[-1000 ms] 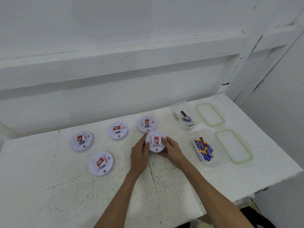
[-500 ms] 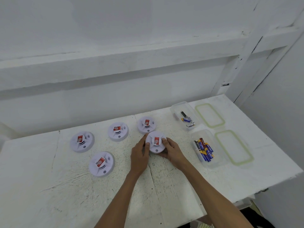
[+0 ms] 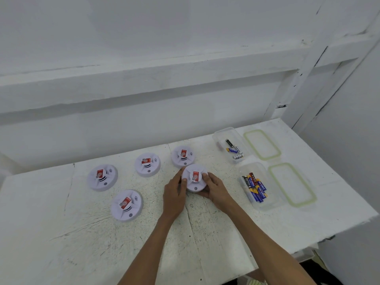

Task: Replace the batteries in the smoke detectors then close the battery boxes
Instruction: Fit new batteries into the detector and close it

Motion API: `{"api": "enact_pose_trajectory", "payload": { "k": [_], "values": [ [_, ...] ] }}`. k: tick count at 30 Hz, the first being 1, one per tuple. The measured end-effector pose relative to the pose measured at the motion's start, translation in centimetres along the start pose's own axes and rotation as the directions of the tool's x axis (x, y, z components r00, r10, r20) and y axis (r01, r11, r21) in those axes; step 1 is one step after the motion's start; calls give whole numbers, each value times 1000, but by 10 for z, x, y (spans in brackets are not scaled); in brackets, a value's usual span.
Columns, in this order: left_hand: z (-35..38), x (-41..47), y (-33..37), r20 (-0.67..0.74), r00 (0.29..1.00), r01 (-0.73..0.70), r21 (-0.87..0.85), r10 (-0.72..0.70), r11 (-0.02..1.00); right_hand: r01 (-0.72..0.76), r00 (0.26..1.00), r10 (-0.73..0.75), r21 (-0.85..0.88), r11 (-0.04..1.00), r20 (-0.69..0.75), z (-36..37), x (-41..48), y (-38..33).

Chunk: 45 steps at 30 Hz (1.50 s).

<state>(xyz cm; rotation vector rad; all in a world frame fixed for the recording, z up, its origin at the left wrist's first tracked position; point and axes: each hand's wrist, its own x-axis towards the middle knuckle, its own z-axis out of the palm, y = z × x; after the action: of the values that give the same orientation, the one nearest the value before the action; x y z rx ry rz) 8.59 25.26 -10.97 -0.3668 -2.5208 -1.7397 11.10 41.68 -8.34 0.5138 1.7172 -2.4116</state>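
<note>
You hold one detector (image 3: 194,177) between both hands: your left hand (image 3: 174,192) cups its left rim, thumb on the top face, and your right hand (image 3: 216,190) wraps its right and near edge, so each hand is closed around the same unit. It sits face-up, at or just above the tabletop (image 3: 61,243); whether it is lifted cannot be told. It lies just in front of the rear-right detector (image 3: 183,156), nearly touching it. Three more detectors lie to the left, well apart: rear-middle (image 3: 147,164), far-left (image 3: 102,177) and front-left (image 3: 126,205). All five show their red-labelled front faces, so no battery box is visible and none appears opened; judged from this, the work is at or near its start, with the held unit apparently the first to be turned over. To the right stand two lidless clear tubs: the far tub (image 3: 230,145) contains a few loose cells, the near tub (image 3: 259,186) a fuller batch of blue-and-yellow cells. Which stock is fresh cannot be told for certain. Two green-rimmed lids, far lid (image 3: 262,144) and near lid (image 3: 292,184), lie just beside their tubs. Remaining, by this reading: opening, swapping and closing on every detector.
</note>
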Motion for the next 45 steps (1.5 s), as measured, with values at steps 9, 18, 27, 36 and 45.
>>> {"api": "enact_pose_trajectory", "payload": {
  "k": [9, 18, 27, 36, 45],
  "values": [
    [0, 0, 2, -1, 1000, 2, 4, -2, 1000, 1, 1000, -1, -3, 1000, 5, -1, 0, 1],
    [-2, -1, 5, 0, 1000, 0, -8, 0, 1000, -5, 1000, 5, -6, 1000, 0, -1, 2, 2],
    [-1, -1, 6, -3, 1000, 5, -5, -5, 1000, -6, 1000, 6, -23, 1000, -3, 1, -1, 0],
    [-2, -1, 6, 10, 999, 32, -13, -32, 999, 4, 1000, -3, -34, 999, 6, 1, -3, -3],
    [-12, -17, 2, 60, 998, -11, -20, 12, 1000, -20, 996, 8, -131, 991, -93, 17, -1, 2]
  ]
}}
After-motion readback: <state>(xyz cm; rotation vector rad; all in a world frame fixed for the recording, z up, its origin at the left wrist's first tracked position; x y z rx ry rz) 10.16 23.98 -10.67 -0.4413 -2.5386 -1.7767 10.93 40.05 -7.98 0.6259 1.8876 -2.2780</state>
